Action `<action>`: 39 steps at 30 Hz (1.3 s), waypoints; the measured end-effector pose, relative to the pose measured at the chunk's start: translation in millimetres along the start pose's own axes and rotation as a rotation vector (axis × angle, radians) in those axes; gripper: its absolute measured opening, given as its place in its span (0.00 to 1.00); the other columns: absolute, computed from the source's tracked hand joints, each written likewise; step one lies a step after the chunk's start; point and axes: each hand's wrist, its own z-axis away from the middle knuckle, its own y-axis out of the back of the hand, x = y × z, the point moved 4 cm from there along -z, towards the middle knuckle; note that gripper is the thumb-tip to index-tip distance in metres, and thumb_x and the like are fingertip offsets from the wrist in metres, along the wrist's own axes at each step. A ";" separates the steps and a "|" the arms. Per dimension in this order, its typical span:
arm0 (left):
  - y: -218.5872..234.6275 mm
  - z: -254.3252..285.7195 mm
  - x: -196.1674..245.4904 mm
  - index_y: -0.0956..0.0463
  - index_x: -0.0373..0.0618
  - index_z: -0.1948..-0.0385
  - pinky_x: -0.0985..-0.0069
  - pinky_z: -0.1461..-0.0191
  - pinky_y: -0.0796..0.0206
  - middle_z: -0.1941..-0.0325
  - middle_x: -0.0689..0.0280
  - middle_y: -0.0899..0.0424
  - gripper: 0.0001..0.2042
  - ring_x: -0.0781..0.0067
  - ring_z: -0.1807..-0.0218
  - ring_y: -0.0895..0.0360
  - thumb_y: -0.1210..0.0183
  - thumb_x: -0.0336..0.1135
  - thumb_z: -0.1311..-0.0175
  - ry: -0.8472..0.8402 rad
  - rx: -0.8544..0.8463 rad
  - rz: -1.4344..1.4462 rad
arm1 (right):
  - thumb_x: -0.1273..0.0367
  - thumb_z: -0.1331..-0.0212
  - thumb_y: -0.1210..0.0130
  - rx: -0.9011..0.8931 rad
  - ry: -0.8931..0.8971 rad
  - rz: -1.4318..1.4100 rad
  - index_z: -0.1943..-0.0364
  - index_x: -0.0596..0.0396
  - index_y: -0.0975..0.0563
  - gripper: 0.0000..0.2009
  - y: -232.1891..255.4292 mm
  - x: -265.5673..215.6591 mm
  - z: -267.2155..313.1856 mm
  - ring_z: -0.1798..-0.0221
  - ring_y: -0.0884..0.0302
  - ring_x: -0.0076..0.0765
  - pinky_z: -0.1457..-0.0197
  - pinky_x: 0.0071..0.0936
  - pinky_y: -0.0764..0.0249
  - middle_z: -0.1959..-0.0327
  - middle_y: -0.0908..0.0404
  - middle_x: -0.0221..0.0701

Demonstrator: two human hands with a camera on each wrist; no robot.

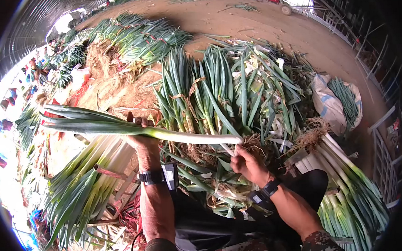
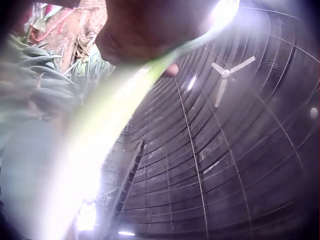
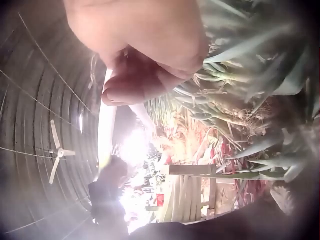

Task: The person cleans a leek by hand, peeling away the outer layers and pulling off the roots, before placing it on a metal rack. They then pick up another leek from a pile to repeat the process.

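A long leek (image 1: 188, 137) lies across the head view, its green leaves to the left and its white shank and roots (image 1: 253, 143) to the right. My left hand (image 1: 143, 141) grips it where green turns to white. At the root end, the fingers of my right hand (image 1: 249, 164) are curled and pinch a pale strip (image 3: 142, 116) beside the shank. In the left wrist view the shank is blurred and bright below the hand. My right fingers hide part of the root end in the right wrist view.
Leeks with green tops (image 1: 196, 87) and loose leaves (image 1: 271, 83) lie ahead. Pale-stemmed leeks rest on a wooden rack (image 1: 110, 172) at left; others with roots (image 1: 313, 135) lie at right. A white sack (image 1: 323, 102) stands beyond. Another person (image 3: 107, 192) appears in the right wrist view.
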 end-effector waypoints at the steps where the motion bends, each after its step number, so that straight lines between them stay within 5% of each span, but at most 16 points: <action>1: 6.0 -6.5 2.6 0.30 0.50 0.48 0.72 0.73 0.35 0.76 0.70 0.28 0.23 0.74 0.77 0.30 0.49 0.59 0.30 -0.013 0.016 -0.008 | 0.55 0.30 0.45 -0.041 0.028 0.088 0.66 0.55 0.22 0.16 3.1 -6.0 5.0 0.77 0.24 0.26 0.75 0.23 0.32 0.75 0.18 0.32; 2: 13.5 -11.1 5.1 0.29 0.50 0.49 0.72 0.73 0.34 0.75 0.70 0.27 0.23 0.73 0.77 0.29 0.49 0.60 0.30 -0.027 0.034 -0.016 | 0.56 0.31 0.46 -0.060 -0.026 0.684 0.73 0.55 0.22 0.18 14.6 -19.2 16.7 0.78 0.25 0.28 0.74 0.28 0.30 0.78 0.20 0.32; 3: 15.3 -9.7 7.5 0.29 0.51 0.50 0.72 0.73 0.34 0.75 0.69 0.27 0.23 0.73 0.76 0.29 0.50 0.60 0.30 -0.033 0.071 -0.036 | 0.56 0.35 0.46 -0.062 0.175 1.214 0.79 0.55 0.24 0.19 38.0 -11.7 16.7 0.77 0.24 0.36 0.69 0.35 0.28 0.76 0.20 0.35; 4: 11.8 -8.6 9.6 0.30 0.51 0.52 0.72 0.73 0.33 0.74 0.69 0.26 0.23 0.73 0.76 0.28 0.50 0.61 0.30 -0.042 0.100 -0.054 | 0.54 0.41 0.41 0.032 0.201 1.562 0.72 0.54 0.19 0.16 72.8 5.3 22.8 0.71 0.20 0.46 0.61 0.39 0.24 0.72 0.17 0.38; 6: 2.7 -1.6 10.2 0.30 0.52 0.55 0.72 0.71 0.31 0.72 0.68 0.24 0.22 0.72 0.73 0.26 0.49 0.62 0.30 -0.037 -0.015 0.001 | 0.52 0.44 0.38 -0.012 -0.326 1.660 0.62 0.50 0.16 0.17 112.9 14.8 41.7 0.65 0.14 0.46 0.57 0.39 0.21 0.70 0.14 0.36; 7: -6.0 6.7 10.5 0.31 0.51 0.57 0.71 0.66 0.28 0.72 0.67 0.24 0.23 0.71 0.70 0.25 0.48 0.63 0.31 -0.120 -0.033 -0.078 | 0.52 0.45 0.37 -0.014 -0.222 1.717 0.58 0.49 0.16 0.18 107.3 9.9 39.9 0.63 0.14 0.45 0.55 0.38 0.21 0.67 0.13 0.37; 9: -19.2 8.2 8.9 0.29 0.50 0.57 0.68 0.61 0.27 0.70 0.65 0.23 0.21 0.67 0.66 0.24 0.46 0.60 0.30 0.017 -0.026 -0.026 | 0.52 0.46 0.36 -0.007 -0.004 1.808 0.51 0.47 0.16 0.21 92.3 1.5 41.9 0.57 0.13 0.43 0.53 0.35 0.20 0.62 0.12 0.37; 10: -29.0 5.5 7.7 0.32 0.44 0.45 0.62 0.53 0.25 0.59 0.60 0.22 0.29 0.64 0.57 0.22 0.40 0.59 0.35 -0.006 -0.076 -0.055 | 0.54 0.46 0.34 0.019 -0.082 1.693 0.49 0.48 0.16 0.22 82.7 -11.1 36.0 0.57 0.13 0.42 0.53 0.34 0.20 0.62 0.12 0.37; 13: -32.5 8.2 -8.6 0.26 0.43 0.49 0.60 0.49 0.23 0.56 0.59 0.17 0.18 0.62 0.54 0.19 0.41 0.46 0.30 0.163 -0.086 -0.023 | 0.52 0.46 0.35 0.115 -0.032 1.579 0.53 0.48 0.15 0.21 69.0 -40.3 26.4 0.59 0.14 0.48 0.53 0.39 0.20 0.63 0.12 0.37; 18: -41.0 19.6 -22.8 0.29 0.47 0.46 0.63 0.47 0.26 0.56 0.64 0.18 0.15 0.65 0.53 0.20 0.40 0.38 0.30 0.181 -0.164 -0.135 | 0.64 0.40 0.41 0.068 -0.052 1.298 0.51 0.49 0.16 0.15 43.8 -65.8 32.6 0.73 0.15 0.32 0.64 0.27 0.21 0.76 0.13 0.30; 21: -53.4 32.3 -27.7 0.28 0.45 0.44 0.67 0.52 0.24 0.56 0.64 0.17 0.14 0.69 0.57 0.19 0.42 0.33 0.29 0.186 -0.213 -0.195 | 0.71 0.42 0.45 0.125 0.067 1.433 0.46 0.52 0.19 0.18 27.0 -76.2 34.7 0.69 0.15 0.29 0.58 0.27 0.19 0.69 0.11 0.30; 22: -55.1 35.4 -30.2 0.28 0.45 0.43 0.66 0.48 0.24 0.54 0.63 0.17 0.15 0.69 0.55 0.19 0.43 0.31 0.28 0.195 -0.279 -0.192 | 0.79 0.44 0.48 0.001 0.271 1.288 0.41 0.60 0.24 0.23 12.9 -75.6 37.2 0.59 0.17 0.24 0.55 0.24 0.22 0.58 0.13 0.34; 25: -65.4 47.9 -38.9 0.30 0.44 0.40 0.66 0.44 0.26 0.48 0.64 0.19 0.17 0.70 0.49 0.20 0.42 0.32 0.28 0.190 -0.375 -0.305 | 0.77 0.44 0.46 0.014 0.275 1.220 0.43 0.55 0.21 0.21 5.7 -75.6 28.6 0.56 0.15 0.29 0.48 0.28 0.20 0.52 0.13 0.37; 30: -87.3 76.0 -56.9 0.28 0.43 0.39 0.74 0.43 0.30 0.47 0.67 0.18 0.19 0.75 0.49 0.22 0.40 0.30 0.31 0.195 -0.572 -0.404 | 0.68 0.33 0.40 0.018 0.340 1.079 0.47 0.59 0.20 0.14 -26.5 -86.0 22.2 0.56 0.15 0.23 0.55 0.22 0.19 0.58 0.12 0.35; 34: -95.6 90.7 -78.5 0.28 0.41 0.37 0.79 0.42 0.33 0.47 0.70 0.17 0.22 0.82 0.49 0.24 0.38 0.28 0.32 0.277 -0.684 -0.477 | 0.74 0.33 0.42 0.017 0.455 1.072 0.47 0.64 0.22 0.13 -55.2 -97.9 28.6 0.57 0.20 0.14 0.52 0.16 0.23 0.55 0.14 0.30; 39: -100.4 104.9 -111.7 0.34 0.36 0.33 0.77 0.35 0.36 0.40 0.65 0.21 0.25 0.77 0.42 0.26 0.41 0.25 0.31 0.291 -0.748 -0.472 | 0.76 0.48 0.38 0.006 1.039 1.460 0.49 0.56 0.20 0.19 -93.5 -124.9 45.4 0.47 0.18 0.46 0.45 0.37 0.20 0.49 0.17 0.39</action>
